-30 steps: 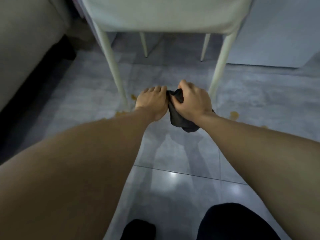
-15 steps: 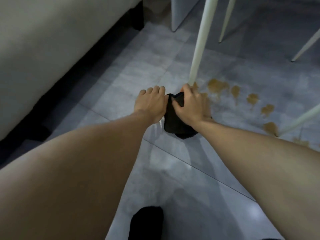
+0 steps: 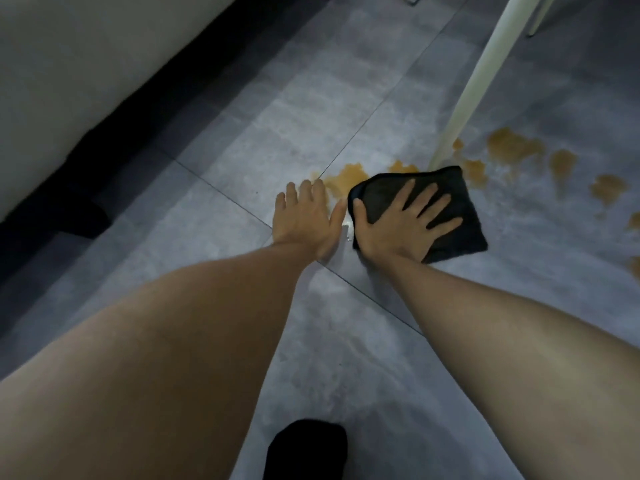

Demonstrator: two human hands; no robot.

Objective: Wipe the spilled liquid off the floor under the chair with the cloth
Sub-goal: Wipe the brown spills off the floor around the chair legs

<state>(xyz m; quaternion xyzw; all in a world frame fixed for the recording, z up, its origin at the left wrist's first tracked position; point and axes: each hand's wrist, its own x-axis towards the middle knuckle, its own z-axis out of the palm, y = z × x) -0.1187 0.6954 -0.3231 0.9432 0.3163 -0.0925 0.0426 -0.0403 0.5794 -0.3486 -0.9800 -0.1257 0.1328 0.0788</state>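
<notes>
A dark folded cloth (image 3: 460,216) lies flat on the grey tiled floor at the foot of a white chair leg (image 3: 474,88). My right hand (image 3: 401,223) presses down on the cloth with fingers spread, thumb hooked over its left edge. My left hand (image 3: 306,216) rests flat on the tile just left of the cloth, fingers apart, holding nothing. Orange-brown spilled liquid (image 3: 512,150) lies in several blotches to the right of the leg, and one patch (image 3: 349,176) sits just beyond my left fingertips.
A pale sofa (image 3: 86,64) with a dark gap beneath it runs along the left. A second white chair leg (image 3: 540,15) shows at the top right. A dark sock-clad foot (image 3: 306,448) is at the bottom edge.
The cloth was bunched between both hands; now it lies flat under my spread right hand. My left hand let go and rests on the floor. The view swung left and closer to the spill.
</notes>
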